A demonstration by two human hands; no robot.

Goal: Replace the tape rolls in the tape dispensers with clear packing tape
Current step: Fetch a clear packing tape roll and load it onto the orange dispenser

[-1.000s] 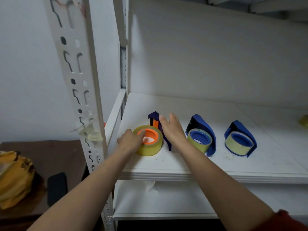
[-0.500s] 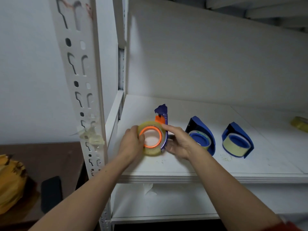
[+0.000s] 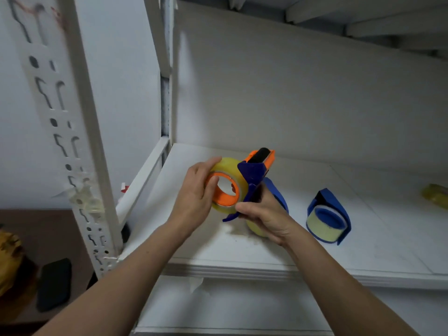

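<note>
Fingers (image 3: pixel 206 166) of the left hand (image 3: pixel 194 202) curl around the tape roll (image 3: pixel 226 166), probably to work it along the orange hub (image 3: pixel 224 200), while the right hand (image 3: pixel 264 214) grips the blue dispenser (image 3: pixel 252 173) steady above the shelf (image 3: pixel 242 265).

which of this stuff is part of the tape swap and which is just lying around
Job:
tape roll, in left hand
held dispenser, in right hand
middle dispenser
right dispenser

Lying about:
yellow bag
black slab
tape scraps
blurred yellow item, far right, unclear
</note>
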